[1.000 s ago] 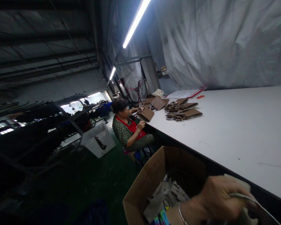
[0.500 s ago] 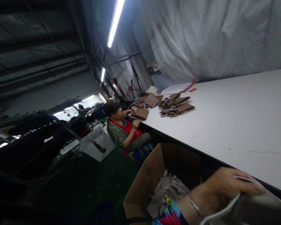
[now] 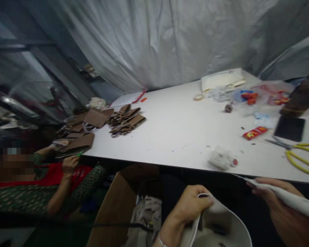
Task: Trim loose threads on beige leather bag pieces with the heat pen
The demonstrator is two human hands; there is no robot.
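Observation:
My left hand [image 3: 192, 204] is closed on the rim of a beige bag [image 3: 228, 226], thumb inside and fingers outside. The bag's mouth gapes toward me, with small dark marks inside; its lower part is cut off by the frame. At the lower right, my right hand [image 3: 278, 206] is closed on a pale, thin-edged piece [image 3: 296, 200] with a narrow tip pointing left. Whether this piece belongs to the same bag I cannot tell. Both hands are just in front of the white table [image 3: 167, 144].
A cardboard box [image 3: 110, 206] holding beige bags [image 3: 146, 212] stands left of my hands. Brown bags [image 3: 128, 120] lie on the table, near a seated co-worker [image 3: 69, 171]. Yellow-handled scissors [image 3: 302, 156], a red packet [image 3: 254, 133], a dark phone-like slab [image 3: 289, 128] and plastic bags [image 3: 262, 96] lie right.
My view has swung right and levelled, bringing the table's right end and my right hand into sight. My left hand still grips the bag, whose mouth now shows more.

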